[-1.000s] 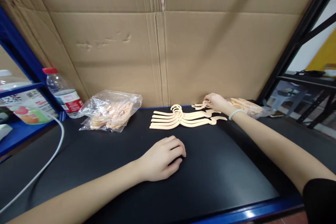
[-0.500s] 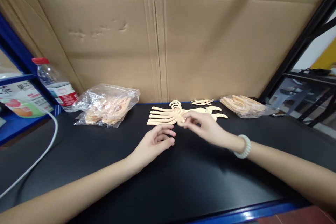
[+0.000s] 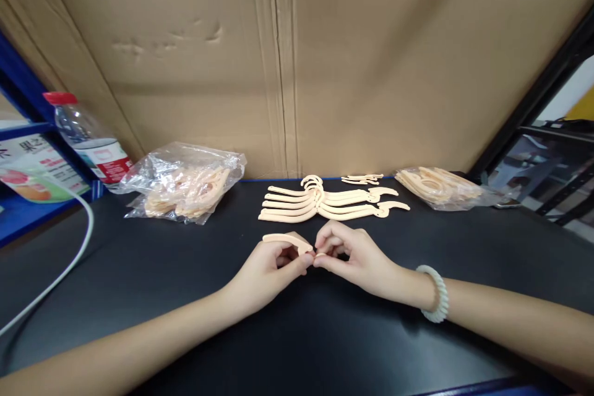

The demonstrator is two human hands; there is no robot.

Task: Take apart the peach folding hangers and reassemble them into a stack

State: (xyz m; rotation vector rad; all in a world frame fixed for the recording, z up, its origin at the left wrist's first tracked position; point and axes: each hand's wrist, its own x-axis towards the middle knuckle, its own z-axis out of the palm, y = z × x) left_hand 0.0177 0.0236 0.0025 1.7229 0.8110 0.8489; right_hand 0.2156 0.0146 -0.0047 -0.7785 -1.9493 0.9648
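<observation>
My left hand (image 3: 273,266) is closed on a cream plastic hanger piece (image 3: 285,239); its curved arm lies over the fingers, pointing left. Fingers and thumb of my right hand (image 3: 355,253) pinch the right end of the piece, mostly hidden between the fingertips. Both hands meet in front of a row of cream hangers (image 3: 297,205) lying flat on the black table. Their arms lie side by side to the left, with hooks overlapping in the middle. Two right-hand arms end in bent, hinged tips (image 3: 392,205).
At the back left, a clear bag (image 3: 185,189) holds more hanger parts, beside a red-capped bottle (image 3: 95,142). Another bag of parts (image 3: 431,185) lies back right. Small thin strips (image 3: 362,179) rest near the cardboard wall (image 3: 185,62). A white cable (image 3: 77,253) runs at left.
My right hand has come back from the hanger row toward me with a hanger piece. My left hand, earlier without anything visible in it, now grips that piece too.
</observation>
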